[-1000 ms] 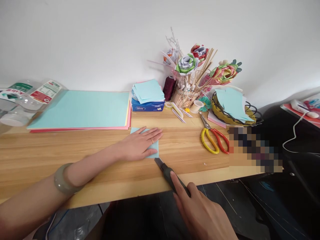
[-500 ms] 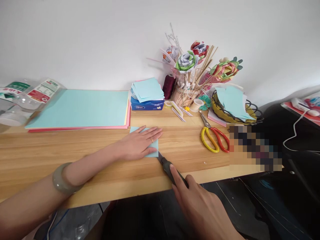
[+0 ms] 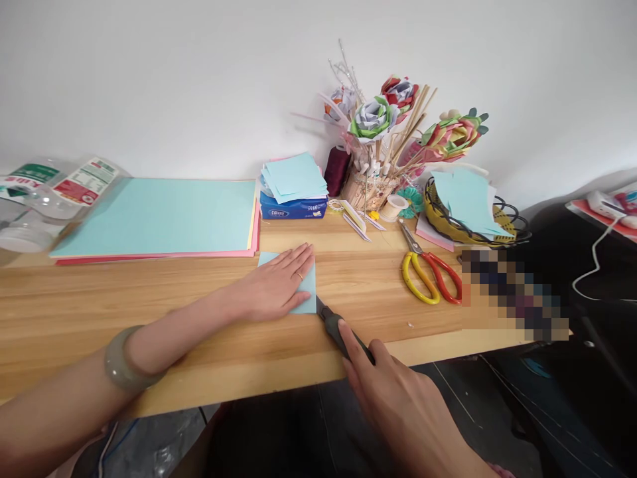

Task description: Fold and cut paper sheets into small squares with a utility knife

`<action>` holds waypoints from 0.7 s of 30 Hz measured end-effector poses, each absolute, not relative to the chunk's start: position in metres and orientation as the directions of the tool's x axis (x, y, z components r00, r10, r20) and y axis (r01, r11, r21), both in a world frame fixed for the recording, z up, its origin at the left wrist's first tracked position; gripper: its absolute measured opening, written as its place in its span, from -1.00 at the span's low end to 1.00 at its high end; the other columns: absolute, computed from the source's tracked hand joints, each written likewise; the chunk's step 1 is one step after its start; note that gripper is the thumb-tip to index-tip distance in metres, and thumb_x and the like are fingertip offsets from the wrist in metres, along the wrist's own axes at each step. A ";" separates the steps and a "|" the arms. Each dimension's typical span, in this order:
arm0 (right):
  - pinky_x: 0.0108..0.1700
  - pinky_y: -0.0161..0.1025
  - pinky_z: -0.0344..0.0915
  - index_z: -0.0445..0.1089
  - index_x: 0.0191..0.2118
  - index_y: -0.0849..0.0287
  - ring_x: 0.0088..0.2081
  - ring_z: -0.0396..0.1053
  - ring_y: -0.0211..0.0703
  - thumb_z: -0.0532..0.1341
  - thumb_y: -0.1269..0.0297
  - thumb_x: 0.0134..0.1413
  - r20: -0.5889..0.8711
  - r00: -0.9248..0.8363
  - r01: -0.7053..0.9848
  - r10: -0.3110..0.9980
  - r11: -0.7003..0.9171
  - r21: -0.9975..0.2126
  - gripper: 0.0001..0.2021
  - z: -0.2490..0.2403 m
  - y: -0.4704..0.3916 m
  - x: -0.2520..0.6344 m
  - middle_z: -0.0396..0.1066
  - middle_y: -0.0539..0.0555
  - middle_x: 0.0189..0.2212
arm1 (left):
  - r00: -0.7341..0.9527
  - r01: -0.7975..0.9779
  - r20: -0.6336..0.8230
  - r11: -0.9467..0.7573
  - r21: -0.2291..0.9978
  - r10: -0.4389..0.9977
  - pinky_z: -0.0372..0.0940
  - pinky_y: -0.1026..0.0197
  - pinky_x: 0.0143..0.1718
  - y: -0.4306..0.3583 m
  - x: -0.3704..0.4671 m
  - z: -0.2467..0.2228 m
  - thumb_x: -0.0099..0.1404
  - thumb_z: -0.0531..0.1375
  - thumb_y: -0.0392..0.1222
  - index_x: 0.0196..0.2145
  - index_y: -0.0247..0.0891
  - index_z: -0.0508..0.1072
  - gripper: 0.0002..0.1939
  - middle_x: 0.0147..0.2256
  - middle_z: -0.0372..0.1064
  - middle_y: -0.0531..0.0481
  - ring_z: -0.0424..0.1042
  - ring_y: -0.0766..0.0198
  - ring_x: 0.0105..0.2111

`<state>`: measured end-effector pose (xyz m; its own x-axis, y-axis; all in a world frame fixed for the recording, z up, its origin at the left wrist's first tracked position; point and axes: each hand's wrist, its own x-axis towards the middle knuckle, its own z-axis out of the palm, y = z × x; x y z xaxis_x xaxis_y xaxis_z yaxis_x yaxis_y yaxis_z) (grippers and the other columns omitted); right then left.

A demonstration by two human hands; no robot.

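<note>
My left hand (image 3: 279,285) lies flat across a small light blue paper square (image 3: 307,300), fingers stretched out and partly covering it. A thin ring is on one finger and a bangle (image 3: 122,358) circles the forearm. My right hand (image 3: 393,392) is wrapped round the dark handle of a utility knife (image 3: 338,330), index finger along its top. The knife's blade points up and left, its tip beside the right edge of the paper. Whether the tip touches the paper I cannot tell.
Large coloured sheets (image 3: 164,216) lie at the left beside plastic bottles (image 3: 30,206). Blue squares (image 3: 294,178) top a tissue pack (image 3: 293,209). Behind stand paper flowers (image 3: 374,119). Scissors (image 3: 421,275) lie right, before a basket (image 3: 442,222) of cut paper. The table's front edge (image 3: 239,397) is near.
My left fingers have drawn slightly back and closer together, baring more of the paper's right side. The knife tip has shifted slightly right and up along the paper's edge.
</note>
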<state>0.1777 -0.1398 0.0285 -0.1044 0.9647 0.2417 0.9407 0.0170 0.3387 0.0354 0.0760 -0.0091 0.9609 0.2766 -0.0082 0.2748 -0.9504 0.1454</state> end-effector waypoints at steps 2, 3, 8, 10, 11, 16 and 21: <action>-0.75 -0.31 -0.01 0.35 0.07 0.25 -0.73 0.28 -0.26 0.23 0.38 -0.08 0.228 -0.095 0.940 0.969 0.012 0.342 -0.50 0.028 -0.138 0.178 0.28 -0.05 -0.57 | 0.959 0.284 -0.027 -0.950 0.131 0.283 -0.31 0.06 0.30 0.076 0.036 -0.009 0.43 -0.27 0.13 0.32 -0.44 -0.25 -0.30 0.34 -0.43 -0.24 -0.42 0.13 0.33; -0.75 -0.31 -0.01 0.34 0.08 0.24 -0.73 0.28 -0.26 0.24 0.38 -0.10 0.220 -0.093 0.940 0.971 0.013 0.341 -0.48 0.027 -0.138 0.179 0.27 -0.06 -0.57 | 0.957 0.289 -0.040 -0.949 0.125 0.286 -0.31 0.07 0.30 0.076 0.037 -0.009 0.43 -0.27 0.13 0.32 -0.46 -0.24 -0.29 0.34 -0.43 -0.24 -0.42 0.13 0.33; -0.74 -0.32 0.02 0.35 0.08 0.23 -0.73 0.28 -0.26 0.30 0.38 -0.14 0.207 -0.072 0.943 0.976 -0.001 0.332 -0.45 0.027 -0.133 0.180 0.28 -0.07 -0.57 | 0.955 0.295 -0.072 -0.948 0.117 0.288 -0.29 0.08 0.30 0.075 0.038 -0.007 0.43 -0.28 0.13 0.32 -0.48 -0.26 -0.28 0.34 -0.47 -0.24 -0.44 0.15 0.33; -0.74 -0.33 0.02 0.35 0.07 0.24 -0.72 0.28 -0.26 0.30 0.37 -0.14 0.208 -0.069 0.943 0.976 -0.004 0.333 -0.46 0.028 -0.130 0.180 0.29 -0.06 -0.57 | 0.955 0.295 -0.070 -0.948 0.118 0.288 -0.29 0.07 0.30 0.075 0.038 -0.008 0.42 -0.29 0.14 0.32 -0.50 -0.26 -0.27 0.34 -0.47 -0.24 -0.44 0.14 0.33; -0.75 -0.33 0.01 0.36 0.07 0.24 -0.72 0.28 -0.26 0.30 0.36 -0.13 0.205 -0.070 0.942 0.976 -0.003 0.336 -0.46 0.029 -0.128 0.180 0.29 -0.06 -0.57 | 0.955 0.296 -0.070 -0.948 0.119 0.289 -0.29 0.07 0.30 0.075 0.038 -0.008 0.42 -0.30 0.15 0.32 -0.50 -0.26 -0.26 0.34 -0.47 -0.25 -0.45 0.14 0.33; -0.75 -0.32 -0.01 0.36 0.08 0.23 -0.72 0.29 -0.25 0.34 0.36 -0.16 0.186 -0.063 0.933 0.980 -0.009 0.361 -0.43 0.031 -0.120 0.181 0.30 -0.06 -0.57 | 0.955 0.298 -0.048 -0.945 0.135 0.294 -0.29 0.07 0.30 0.076 0.038 -0.011 0.41 -0.30 0.17 0.32 -0.49 -0.26 -0.25 0.34 -0.46 -0.25 -0.43 0.13 0.33; -0.74 -0.31 -0.04 0.38 0.06 0.20 -0.73 0.29 -0.24 0.34 0.30 -0.10 0.200 -0.049 0.930 0.979 -0.028 0.367 -0.48 0.032 -0.112 0.182 0.31 -0.04 -0.58 | 0.955 0.298 -0.058 -0.944 0.140 0.292 -0.30 0.06 0.30 0.076 0.037 -0.011 0.42 -0.30 0.16 0.32 -0.51 -0.28 -0.25 0.33 -0.50 -0.26 -0.46 0.12 0.33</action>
<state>0.1820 -0.1116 0.0322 -0.0492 0.9786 0.1997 0.9298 -0.0282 0.3671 0.0372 0.0763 -0.0111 0.9545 0.2925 -0.0579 0.2978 -0.9443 0.1396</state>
